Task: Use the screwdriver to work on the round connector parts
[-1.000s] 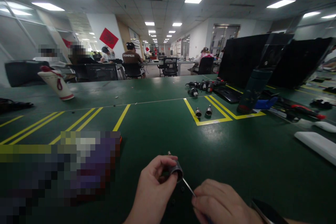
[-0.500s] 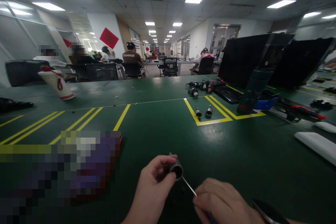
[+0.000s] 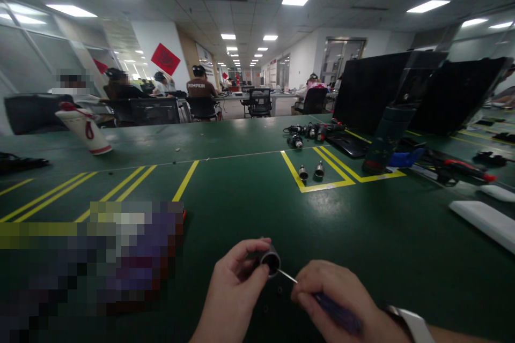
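Note:
My left hand (image 3: 239,286) pinches a small hollow metal cylinder (image 3: 273,252) between thumb and fingers, its open end facing me. In my right hand (image 3: 332,292) is a screwdriver with a dark purple handle (image 3: 340,315) and a thin bright shaft (image 3: 288,276). The shaft's tip reaches the rim or the inside of the cylinder; exactly where it touches is hidden. On the green table below lie a small dark ring-like part (image 3: 279,290) and another tiny dark piece (image 3: 265,308).
Two metal fittings (image 3: 319,170) stand inside a yellow-taped area. Behind them lie dark metal parts with cables (image 3: 296,141). A dark bottle (image 3: 388,139) and monitors (image 3: 370,91) stand right, a white cup (image 3: 86,128) left. A pixelated purple object (image 3: 148,257) lies front left.
My right hand has moved up and turned, so the screwdriver's handle now shows and its shaft lies flatter, pointing into the cylinder's opening. The left hand stays nearly still.

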Action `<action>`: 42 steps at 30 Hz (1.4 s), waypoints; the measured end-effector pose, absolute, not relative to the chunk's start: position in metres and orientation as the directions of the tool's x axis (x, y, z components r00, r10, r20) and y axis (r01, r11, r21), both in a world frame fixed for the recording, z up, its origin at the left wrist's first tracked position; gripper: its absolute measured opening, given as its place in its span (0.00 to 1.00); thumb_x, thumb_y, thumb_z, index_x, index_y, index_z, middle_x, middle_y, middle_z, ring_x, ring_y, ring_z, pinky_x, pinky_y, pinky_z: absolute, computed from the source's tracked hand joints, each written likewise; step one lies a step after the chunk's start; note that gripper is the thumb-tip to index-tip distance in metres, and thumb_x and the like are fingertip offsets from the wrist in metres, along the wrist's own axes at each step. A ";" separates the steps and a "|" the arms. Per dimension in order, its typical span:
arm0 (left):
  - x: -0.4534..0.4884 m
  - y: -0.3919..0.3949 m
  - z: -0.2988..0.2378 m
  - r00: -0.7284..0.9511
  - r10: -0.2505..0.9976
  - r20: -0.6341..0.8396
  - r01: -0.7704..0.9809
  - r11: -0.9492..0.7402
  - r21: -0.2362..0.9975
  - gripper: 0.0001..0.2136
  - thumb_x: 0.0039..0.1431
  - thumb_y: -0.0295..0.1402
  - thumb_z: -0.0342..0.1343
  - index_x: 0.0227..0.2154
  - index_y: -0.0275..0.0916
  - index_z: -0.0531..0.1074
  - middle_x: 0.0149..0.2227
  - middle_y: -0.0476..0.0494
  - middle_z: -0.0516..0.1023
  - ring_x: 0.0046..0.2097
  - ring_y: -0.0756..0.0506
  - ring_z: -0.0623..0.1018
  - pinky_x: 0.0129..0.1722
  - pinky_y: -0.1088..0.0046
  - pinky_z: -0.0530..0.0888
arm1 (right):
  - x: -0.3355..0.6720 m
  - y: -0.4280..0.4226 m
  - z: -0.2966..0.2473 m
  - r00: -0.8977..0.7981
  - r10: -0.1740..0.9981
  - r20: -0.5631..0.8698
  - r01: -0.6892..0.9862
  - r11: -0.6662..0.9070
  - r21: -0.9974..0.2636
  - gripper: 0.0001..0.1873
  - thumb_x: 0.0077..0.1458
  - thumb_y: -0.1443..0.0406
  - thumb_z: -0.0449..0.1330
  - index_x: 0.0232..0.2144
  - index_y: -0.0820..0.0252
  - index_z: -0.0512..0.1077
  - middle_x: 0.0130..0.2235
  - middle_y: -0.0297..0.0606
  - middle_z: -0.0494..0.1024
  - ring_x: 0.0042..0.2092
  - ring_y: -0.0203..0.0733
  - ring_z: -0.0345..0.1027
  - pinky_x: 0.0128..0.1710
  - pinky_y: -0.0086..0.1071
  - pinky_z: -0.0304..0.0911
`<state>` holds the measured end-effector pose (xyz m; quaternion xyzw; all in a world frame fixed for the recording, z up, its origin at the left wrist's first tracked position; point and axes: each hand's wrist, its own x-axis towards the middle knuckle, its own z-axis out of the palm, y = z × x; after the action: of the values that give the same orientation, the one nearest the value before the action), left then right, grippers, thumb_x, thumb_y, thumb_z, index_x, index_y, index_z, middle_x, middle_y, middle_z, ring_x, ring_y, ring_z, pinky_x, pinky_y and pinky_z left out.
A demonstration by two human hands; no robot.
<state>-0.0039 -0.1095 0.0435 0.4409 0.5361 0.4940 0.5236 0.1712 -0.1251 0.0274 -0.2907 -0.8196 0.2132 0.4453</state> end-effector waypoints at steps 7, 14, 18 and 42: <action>-0.005 -0.108 0.044 -0.091 0.987 -0.132 -0.030 0.130 0.991 0.08 0.40 0.26 0.60 0.27 0.37 0.78 0.41 0.41 0.80 0.40 0.42 0.79 0.42 0.68 0.75 | 0.174 -0.126 0.033 -0.374 0.788 0.489 0.262 0.596 -0.759 0.09 0.58 0.69 0.51 0.28 0.63 0.69 0.25 0.38 0.74 0.27 0.34 0.69 0.27 0.26 0.65; -0.006 -0.107 0.037 -0.091 0.991 -0.102 -0.042 0.099 0.994 0.09 0.37 0.26 0.61 0.27 0.36 0.77 0.41 0.40 0.80 0.41 0.42 0.79 0.44 0.67 0.74 | 0.174 -0.127 0.032 -0.433 0.661 0.613 0.295 0.746 -0.597 0.09 0.52 0.77 0.51 0.32 0.62 0.68 0.28 0.38 0.75 0.29 0.34 0.68 0.30 0.25 0.65; -0.004 -0.107 0.037 -0.110 0.992 -0.057 -0.029 0.055 0.998 0.08 0.37 0.25 0.60 0.25 0.37 0.76 0.38 0.41 0.81 0.41 0.41 0.80 0.41 0.69 0.75 | 0.172 -0.126 0.025 -0.465 0.579 0.670 0.298 0.815 -0.497 0.11 0.50 0.78 0.51 0.33 0.61 0.66 0.27 0.38 0.75 0.29 0.35 0.68 0.29 0.26 0.65; 0.000 -0.108 0.040 -0.112 0.991 -0.078 0.021 0.081 0.996 0.04 0.36 0.25 0.60 0.20 0.37 0.75 0.34 0.42 0.82 0.39 0.41 0.80 0.32 0.73 0.75 | 0.168 -0.137 0.029 -0.493 0.571 0.657 0.447 0.813 -0.372 0.11 0.51 0.78 0.51 0.31 0.61 0.67 0.26 0.37 0.75 0.27 0.35 0.68 0.26 0.25 0.62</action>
<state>-0.0004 -0.1085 0.0399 0.4573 0.5530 0.5003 0.4845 0.1681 -0.1365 0.0293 -0.2959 -0.8605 0.0761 0.4077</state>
